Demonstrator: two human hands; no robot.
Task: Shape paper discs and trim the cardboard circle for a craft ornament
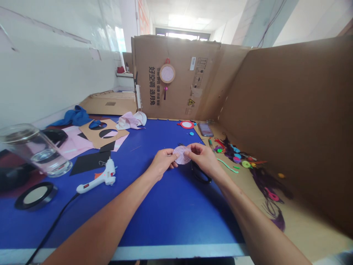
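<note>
Between my two hands is a small round pale-pink disc, apparently fabric or paper, with creases across its face. My left hand pinches its left edge, thumb on top and fingers beneath. On the right edge, my right hand presses a thumb onto the face with the fingers curled behind. A black-handled item, perhaps scissors, lies under my right hand, partly hidden by it. Off to the left, a white glue gun rests on its stand upon the blue table.
A glass jar with water and a black tape roll stand at left. Cut cardboard and pink fabric lie behind. Buttons, purple tassels and a phone lie right. Cardboard walls enclose the back and right; a round ornament hangs there.
</note>
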